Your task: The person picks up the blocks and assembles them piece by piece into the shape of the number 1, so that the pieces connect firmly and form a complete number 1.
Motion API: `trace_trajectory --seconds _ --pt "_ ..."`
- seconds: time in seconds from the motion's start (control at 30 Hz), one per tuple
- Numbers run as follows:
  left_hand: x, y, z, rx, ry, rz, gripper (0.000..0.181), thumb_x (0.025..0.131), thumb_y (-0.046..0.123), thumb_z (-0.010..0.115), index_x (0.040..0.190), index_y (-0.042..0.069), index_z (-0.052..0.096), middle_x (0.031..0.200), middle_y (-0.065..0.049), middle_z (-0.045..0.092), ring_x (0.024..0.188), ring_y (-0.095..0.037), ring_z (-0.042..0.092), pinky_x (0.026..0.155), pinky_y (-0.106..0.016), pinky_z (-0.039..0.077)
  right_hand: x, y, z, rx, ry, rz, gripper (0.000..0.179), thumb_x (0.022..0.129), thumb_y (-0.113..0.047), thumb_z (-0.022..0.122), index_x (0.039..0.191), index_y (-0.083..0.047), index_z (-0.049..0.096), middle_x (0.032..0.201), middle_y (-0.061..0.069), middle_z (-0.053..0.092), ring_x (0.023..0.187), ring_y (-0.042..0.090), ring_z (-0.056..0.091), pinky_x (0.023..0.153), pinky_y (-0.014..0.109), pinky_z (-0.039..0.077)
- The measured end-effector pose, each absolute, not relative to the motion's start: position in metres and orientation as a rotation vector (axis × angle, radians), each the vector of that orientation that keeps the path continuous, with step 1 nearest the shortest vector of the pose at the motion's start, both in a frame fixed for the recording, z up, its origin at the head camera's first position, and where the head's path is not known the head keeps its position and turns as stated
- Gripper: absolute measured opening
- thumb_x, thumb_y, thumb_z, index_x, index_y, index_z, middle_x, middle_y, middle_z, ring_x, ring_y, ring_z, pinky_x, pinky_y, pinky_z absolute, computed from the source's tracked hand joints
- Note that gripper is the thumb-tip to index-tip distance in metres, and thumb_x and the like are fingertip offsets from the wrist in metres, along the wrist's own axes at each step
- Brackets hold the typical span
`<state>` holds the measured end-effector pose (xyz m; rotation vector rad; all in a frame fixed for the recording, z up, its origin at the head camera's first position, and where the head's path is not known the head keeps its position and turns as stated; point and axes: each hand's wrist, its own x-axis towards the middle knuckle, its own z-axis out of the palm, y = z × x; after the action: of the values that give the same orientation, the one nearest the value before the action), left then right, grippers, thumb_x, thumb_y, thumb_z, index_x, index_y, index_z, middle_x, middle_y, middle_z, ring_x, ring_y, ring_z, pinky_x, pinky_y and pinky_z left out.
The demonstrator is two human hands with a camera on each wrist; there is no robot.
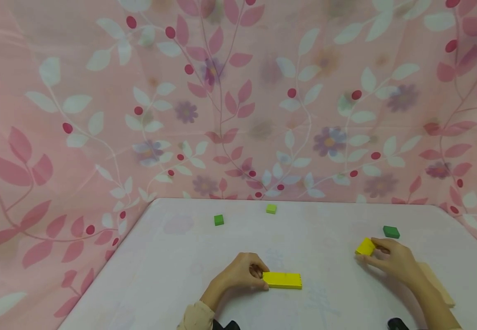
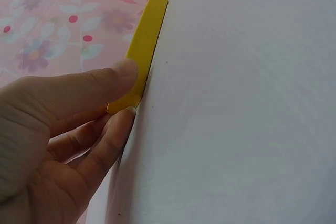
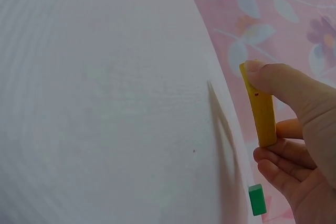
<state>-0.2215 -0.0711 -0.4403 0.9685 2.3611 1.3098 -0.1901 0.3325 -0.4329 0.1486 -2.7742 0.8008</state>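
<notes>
My left hand [image 1: 243, 272] pinches the left end of a long yellow block [image 1: 282, 280], which lies low over the white table. In the left wrist view the thumb presses one face of the long yellow block [image 2: 147, 45] and the fingers hold it from below. On the right, my right hand [image 1: 397, 259] holds a smaller yellow block [image 1: 365, 247] between thumb and fingers. The right wrist view shows that small yellow block [image 3: 261, 111] raised off the table, with the thumb at its top end. A dark green block [image 1: 391, 232] lies just beyond the right hand.
A pale wooden strip [image 1: 438, 286] lies beside the right forearm, partly hidden by it. Towards the back of the white table [image 1: 172, 293] sit a green block [image 1: 219, 220] and a light green block [image 1: 271, 209]. A pink floral cloth [image 1: 238, 101] hangs behind.
</notes>
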Motion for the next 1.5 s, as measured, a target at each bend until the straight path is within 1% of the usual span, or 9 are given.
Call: trace_trajectory --seconds 0.3,0.63,1.0,1.5 --pt "-0.222 -0.071 -0.441 0.946 2.367 1.318 0.03 0.067 0.004 0.083 0.094 -0.002 0.072 0.079 0.004 0.062 0.065 0.001 0.055 0.063 -0.015 0.05 -0.194 0.329 -0.433 0.163 -2.774 0.8 0.065 0.076 -0.031 0.078 0.115 0.017 0.056 0.111 0.033 0.058 0.091 0.041 0.062 0.076 0.048 0.053" --pt "-0.221 -0.07 -0.44 0.919 2.362 1.329 0.03 0.066 0.003 0.083 0.094 -0.002 0.072 0.079 0.004 0.061 0.066 0.0 0.056 0.063 -0.015 0.051 -0.196 0.32 -0.432 0.21 -2.735 0.864 0.061 0.077 -0.026 0.078 0.115 0.017 0.056 0.111 0.034 0.058 0.09 0.041 0.062 0.074 0.047 0.053" --pt "-0.221 -0.07 -0.44 0.928 2.361 1.325 0.031 0.066 0.003 0.083 0.094 -0.002 0.071 0.079 0.004 0.062 0.065 0.0 0.056 0.063 -0.016 0.051 -0.2 0.312 -0.434 0.233 -2.7 0.87 0.058 0.075 -0.022 0.08 0.113 0.016 0.057 0.107 0.032 0.06 0.089 0.041 0.062 0.074 0.046 0.053" --pt "-0.22 -0.07 -0.44 0.908 2.357 1.331 0.03 0.066 0.003 0.083 0.094 -0.002 0.071 0.079 0.003 0.062 0.065 0.0 0.055 0.062 -0.015 0.05 -0.202 0.305 -0.433 0.259 -2.688 0.884 0.058 0.075 -0.021 0.079 0.114 0.015 0.058 0.106 0.03 0.06 0.089 0.04 0.063 0.074 0.048 0.053"
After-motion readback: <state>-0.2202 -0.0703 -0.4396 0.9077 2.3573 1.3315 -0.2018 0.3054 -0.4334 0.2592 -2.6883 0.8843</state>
